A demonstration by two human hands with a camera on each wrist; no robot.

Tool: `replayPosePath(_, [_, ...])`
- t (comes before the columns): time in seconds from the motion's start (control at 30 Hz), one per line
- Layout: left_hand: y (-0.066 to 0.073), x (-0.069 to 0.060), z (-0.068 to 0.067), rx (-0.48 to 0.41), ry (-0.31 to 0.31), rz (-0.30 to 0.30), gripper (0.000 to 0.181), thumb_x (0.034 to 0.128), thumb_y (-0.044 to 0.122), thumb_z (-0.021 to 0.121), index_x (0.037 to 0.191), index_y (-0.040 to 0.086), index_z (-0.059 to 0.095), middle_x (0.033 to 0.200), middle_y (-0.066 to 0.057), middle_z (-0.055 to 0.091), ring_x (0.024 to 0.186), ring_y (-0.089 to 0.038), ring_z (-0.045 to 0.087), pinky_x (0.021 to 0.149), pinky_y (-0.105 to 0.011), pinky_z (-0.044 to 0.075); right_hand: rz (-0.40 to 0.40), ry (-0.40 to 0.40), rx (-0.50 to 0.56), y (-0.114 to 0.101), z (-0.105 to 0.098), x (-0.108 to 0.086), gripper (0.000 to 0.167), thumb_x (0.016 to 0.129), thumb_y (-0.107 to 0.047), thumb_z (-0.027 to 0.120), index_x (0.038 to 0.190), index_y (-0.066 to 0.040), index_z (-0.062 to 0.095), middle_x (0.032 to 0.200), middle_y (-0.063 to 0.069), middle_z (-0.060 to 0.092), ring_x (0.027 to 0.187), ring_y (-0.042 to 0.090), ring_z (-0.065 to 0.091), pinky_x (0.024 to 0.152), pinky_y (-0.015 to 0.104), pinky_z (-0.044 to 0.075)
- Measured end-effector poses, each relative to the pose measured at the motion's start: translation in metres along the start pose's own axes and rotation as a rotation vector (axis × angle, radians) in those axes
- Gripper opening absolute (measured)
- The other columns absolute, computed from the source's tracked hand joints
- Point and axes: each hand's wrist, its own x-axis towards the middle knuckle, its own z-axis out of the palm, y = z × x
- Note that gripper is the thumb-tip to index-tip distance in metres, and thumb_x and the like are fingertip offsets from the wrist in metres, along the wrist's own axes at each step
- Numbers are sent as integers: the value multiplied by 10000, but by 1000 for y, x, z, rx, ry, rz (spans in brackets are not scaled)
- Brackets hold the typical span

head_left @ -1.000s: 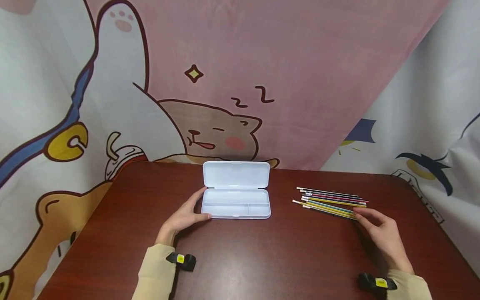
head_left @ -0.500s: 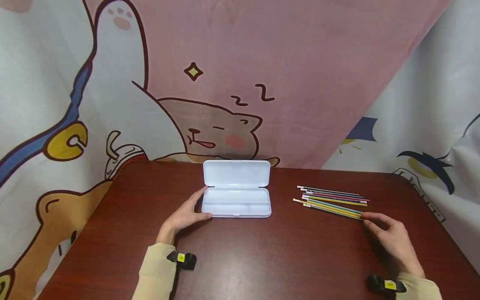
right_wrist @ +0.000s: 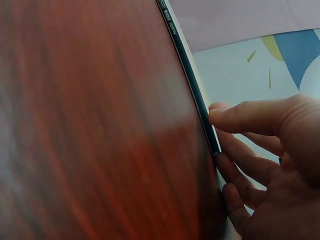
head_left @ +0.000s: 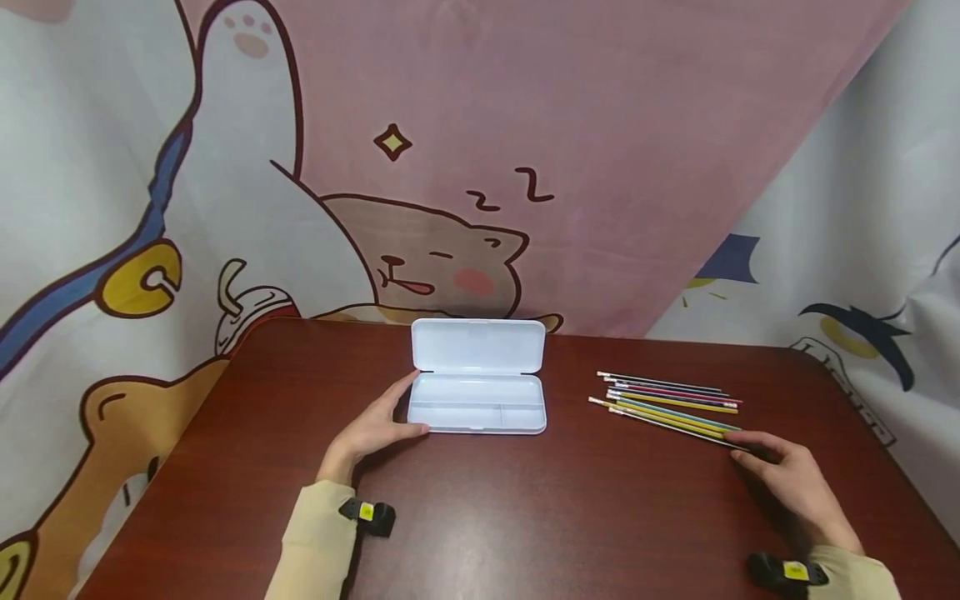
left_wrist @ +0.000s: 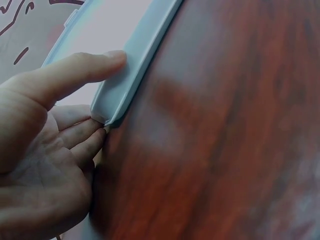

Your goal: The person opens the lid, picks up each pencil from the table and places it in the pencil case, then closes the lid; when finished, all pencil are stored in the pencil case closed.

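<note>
The left hand (head_left: 375, 432) is gripping an open rectangular case of smooth white plastic (head_left: 477, 389): its thumb is pressing on the front edge, while its other fingers are touching the short end wall. Beyond these fingers, the flat lid with rounded corners (head_left: 478, 345) is standing open. The right hand (head_left: 801, 485) is pinching, between thumb and index finger, the end of a slender dark pencil with printed letters (right_wrist: 190, 73). Past those fingertips, a loose bunch of thin yellow, blue-green, red and dark pencils (head_left: 671, 403) is lying on the glossy reddish-brown wood-grain table (head_left: 577, 483).
</note>
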Motion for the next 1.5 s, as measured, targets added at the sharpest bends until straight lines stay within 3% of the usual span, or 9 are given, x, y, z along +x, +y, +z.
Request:
replayPosePath(0.17, [1,1,-1,21,-10,11,934,795,194,788,1537,89,231,1557,-211,210,1416,-367,202,1096,-581,186,20,-48,2,2,-1,2,366,903,-180,677,1171,65,633,1221,336,549,1120,466,482,831,573,397])
replayPosePath(0.3, [4,2,-1,42,-15,21,926,806,209,777,1538,82,225,1557,-209,213,1418,-366,202,1098,-578,187,-37,-46,-29,0,-2,5,308,895,-171,700,1117,39,666,1115,253,627,937,182,580,753,354,455])
replayPosePath(0.43, [4,2,-1,48,-13,25,922,808,212,774,1538,83,224,1557,-205,217,1418,-363,204,1099,-576,187,-130,-16,-60,-1,-1,6,198,889,-141,706,1031,-2,698,987,133,672,749,-32,514,606,190,404])
replayPosePath(0.63, [3,3,-1,51,-13,29,921,808,221,776,1537,84,229,1558,-194,225,1420,-349,204,1103,-563,189,-230,6,-74,1,-2,7,104,879,-62,698,980,-36,700,932,89,671,717,-4,530,598,189,403])
replayPosePath(0.83, [3,2,-2,58,-14,31,919,811,228,775,1538,91,230,1555,-197,229,1417,-355,211,1097,-571,197,-251,-5,-58,-3,-3,5,105,884,-73,701,986,-47,697,935,77,674,751,-17,541,609,173,412])
replayPosePath(1.1, [5,4,-2,83,-18,44,914,821,226,763,1542,96,216,1561,-180,225,1418,-332,216,1103,-548,205,-275,-38,-45,-25,-1,5,145,909,-106,680,1041,-48,696,998,91,672,825,-37,549,647,179,439])
replayPosePath(1.37, [10,5,0,167,-9,66,903,817,235,758,1525,38,235,1536,-207,273,1395,-356,272,1094,-545,236,-321,-52,-5,-47,12,10,134,903,-94,685,1032,-61,701,1013,85,663,832,8,563,657,208,457])
replayPosePath(1.5, [15,5,1,231,-9,84,886,804,242,763,1502,-2,275,1513,-241,302,1405,-403,226,1098,-573,197,-315,-52,33,-55,20,10,144,900,-85,685,1037,-42,697,1006,103,666,795,38,575,628,227,461])
